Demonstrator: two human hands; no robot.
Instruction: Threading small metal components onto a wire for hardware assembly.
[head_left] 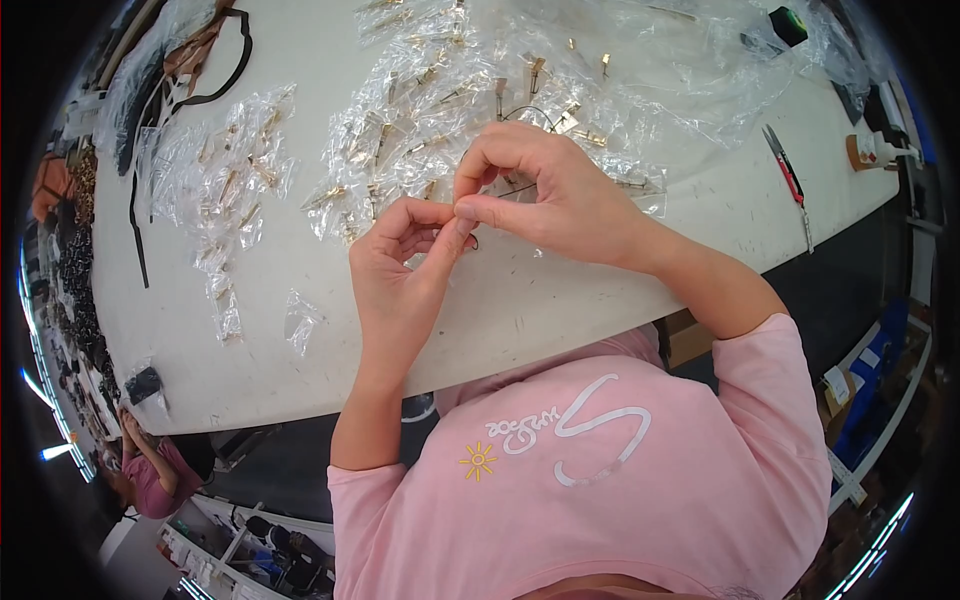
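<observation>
Above the table, my left hand [398, 268] and my right hand [560, 195] meet fingertip to fingertip, both closed in a pinch. Between them they grip a thin dark cord [530, 108]. One bend of it arcs out beyond my right knuckles, and a short curl shows below my left fingertips. My fingers hide the pinched part. Just past my hands lies a spread of small clear plastic bags [420, 95] holding gold-coloured metal pieces.
More small bags [235, 170] lie at left, with a single bag [302, 320] nearer the front edge. Red-handled scissors or snips [787, 170] and a white-topped bottle [872, 152] rest at right. Dark straps [240, 60] lie far left. Another person [150, 470] works beyond the table's left end.
</observation>
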